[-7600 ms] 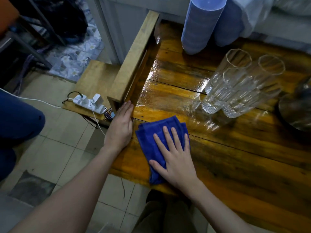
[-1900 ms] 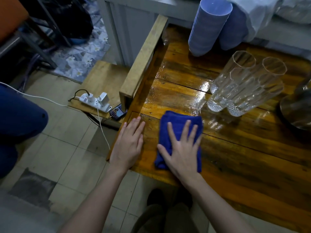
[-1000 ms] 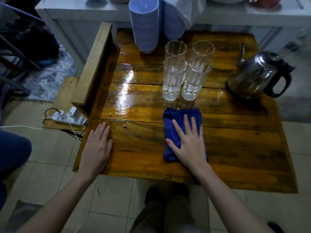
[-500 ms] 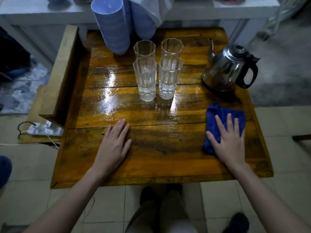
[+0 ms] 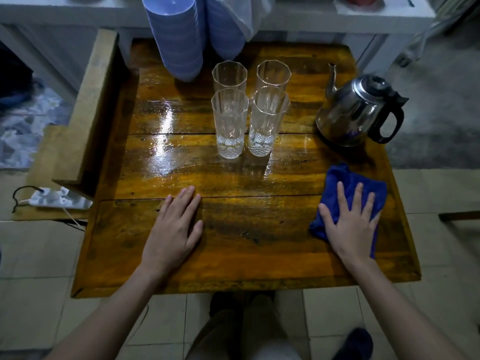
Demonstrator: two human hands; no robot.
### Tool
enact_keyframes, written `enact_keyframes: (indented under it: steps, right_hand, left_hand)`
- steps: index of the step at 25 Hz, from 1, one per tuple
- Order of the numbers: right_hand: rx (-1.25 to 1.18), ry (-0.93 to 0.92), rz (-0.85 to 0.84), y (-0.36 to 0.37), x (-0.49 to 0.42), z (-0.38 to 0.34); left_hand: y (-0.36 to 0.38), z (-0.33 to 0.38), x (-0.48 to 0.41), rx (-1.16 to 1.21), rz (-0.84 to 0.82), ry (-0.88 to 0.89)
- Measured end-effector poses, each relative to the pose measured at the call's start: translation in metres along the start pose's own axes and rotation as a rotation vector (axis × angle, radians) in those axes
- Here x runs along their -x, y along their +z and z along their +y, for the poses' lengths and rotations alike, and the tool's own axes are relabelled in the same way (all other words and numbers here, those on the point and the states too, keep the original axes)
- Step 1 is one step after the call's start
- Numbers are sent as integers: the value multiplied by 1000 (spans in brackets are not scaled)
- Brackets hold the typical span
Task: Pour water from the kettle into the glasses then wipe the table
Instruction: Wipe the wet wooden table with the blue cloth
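Observation:
A wet wooden table (image 5: 249, 263) fills the middle of the head view. Several tall clear glasses (image 5: 230, 126) stand grouped at its centre back, with a little water in the front two. A steel kettle (image 5: 355, 113) with a black handle stands at the right back. My right hand (image 5: 350, 224) lies flat, fingers spread, pressing a folded blue cloth (image 5: 337, 183) onto the table near the right edge, just in front of the kettle. My left hand (image 5: 174, 229) rests flat on the wood at the front left, holding nothing.
Two stacks of blue bowls (image 5: 176, 37) stand at the table's back, left of centre, against a white counter (image 5: 363, 14). A wooden rail (image 5: 88, 110) runs along the table's left side. A white power strip (image 5: 59, 200) with cables lies on a low board at the left.
My right hand has slid the blue cloth from the table's front left across to the right side by the kettle. My left hand has moved inward onto the table top.

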State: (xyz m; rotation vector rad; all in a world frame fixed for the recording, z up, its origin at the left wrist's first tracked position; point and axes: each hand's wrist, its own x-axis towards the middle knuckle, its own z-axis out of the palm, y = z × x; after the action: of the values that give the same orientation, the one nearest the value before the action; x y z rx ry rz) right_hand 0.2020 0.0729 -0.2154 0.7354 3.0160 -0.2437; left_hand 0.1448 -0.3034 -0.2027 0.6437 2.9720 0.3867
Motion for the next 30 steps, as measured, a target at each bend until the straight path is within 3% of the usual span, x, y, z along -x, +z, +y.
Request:
enact_keyframes:
  steps: [6,15,20,24,28,30]
  right_hand:
    - [2,-69,-44,4,9,-55]
    - [-12,-404,-114,16,61,-143]
    - [-75,-474,-130,14,56,-130]
    - [-97,-518,-130,12,50,-117]
    - [-113,-509,-130,6,37,-87]
    - [-101,-489,-130,2,29,-65]
  left_hand:
    - [0,-1,-1,3,15,15]
    - [2,-1,0,-38,42,11]
    - [3,4,1,-149,-9,-13]
    - [6,40,0,-200,-14,-202]
    - [21,98,-8,-232,-77,-85]
    - [28,116,-13,-211,-75,-134]
